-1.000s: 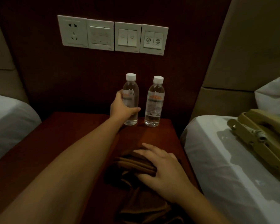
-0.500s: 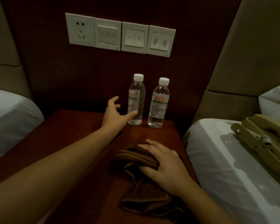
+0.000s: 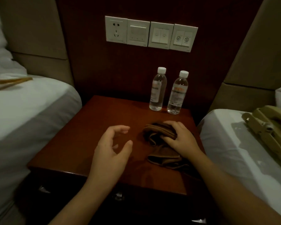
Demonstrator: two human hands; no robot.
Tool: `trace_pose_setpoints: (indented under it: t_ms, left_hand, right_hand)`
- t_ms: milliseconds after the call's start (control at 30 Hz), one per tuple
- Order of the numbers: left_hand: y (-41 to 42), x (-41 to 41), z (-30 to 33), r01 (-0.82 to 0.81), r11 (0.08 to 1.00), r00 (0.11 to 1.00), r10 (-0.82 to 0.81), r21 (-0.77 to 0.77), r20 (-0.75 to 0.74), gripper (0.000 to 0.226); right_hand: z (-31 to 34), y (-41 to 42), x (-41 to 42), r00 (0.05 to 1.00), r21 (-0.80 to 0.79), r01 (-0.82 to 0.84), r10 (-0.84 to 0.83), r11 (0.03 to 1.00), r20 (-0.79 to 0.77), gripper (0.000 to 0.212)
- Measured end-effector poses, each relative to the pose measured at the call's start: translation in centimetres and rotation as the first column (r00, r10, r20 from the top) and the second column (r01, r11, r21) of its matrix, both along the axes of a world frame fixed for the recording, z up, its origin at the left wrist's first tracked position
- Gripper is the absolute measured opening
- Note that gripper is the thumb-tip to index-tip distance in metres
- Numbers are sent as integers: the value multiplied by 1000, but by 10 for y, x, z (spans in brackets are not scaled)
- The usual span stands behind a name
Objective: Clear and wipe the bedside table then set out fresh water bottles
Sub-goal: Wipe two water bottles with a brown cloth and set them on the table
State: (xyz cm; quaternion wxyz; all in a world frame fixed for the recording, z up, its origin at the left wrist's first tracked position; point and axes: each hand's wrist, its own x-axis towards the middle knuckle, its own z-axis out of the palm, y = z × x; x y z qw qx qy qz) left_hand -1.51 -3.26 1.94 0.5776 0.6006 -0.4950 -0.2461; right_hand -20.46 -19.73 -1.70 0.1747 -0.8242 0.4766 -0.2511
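Observation:
Two clear water bottles with white caps stand upright side by side at the back right of the dark wooden bedside table (image 3: 81,140): the left bottle (image 3: 157,90) and the right bottle (image 3: 178,93). A crumpled brown cloth (image 3: 161,153) lies on the table's right half. My right hand (image 3: 180,140) rests flat on top of the cloth, fingers bent over its folds. My left hand (image 3: 112,150) hovers over the table's middle, fingers curled apart, holding nothing, well short of the bottles.
White-sheeted beds flank the table, the left bed (image 3: 28,111) and the right bed (image 3: 234,151). A beige telephone (image 3: 269,127) lies on the right bed. A row of wall switches and a socket (image 3: 150,34) sits above the bottles. Drawer handles (image 3: 118,195) show below the table's front edge.
My left hand let go of the left bottle and drew back toward me to the table's middle. Both bottles stay standing. The view shifted back and right hand stayed on the cloth.

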Motion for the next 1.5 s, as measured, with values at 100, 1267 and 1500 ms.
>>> trace_pose_setpoints:
  t_ms: [100, 1267, 1500]
  left_hand:
    - [34, 4, -3, 8, 1000, 999, -7, -5, 44, 31]
    - [203, 159, -305, -36, 732, 568, 575, 681, -589, 37]
    - [193, 209, -400, -70, 550, 766, 565, 832, -308, 27]
  right_hand:
    - [1, 4, -1, 1000, -19, 18, -18, 1000, 23, 43]
    - [-332, 246, 190, 856, 769, -463, 447, 440, 260, 82]
    - [-394, 279, 212, 874, 446, -421, 485, 790, -35, 80]
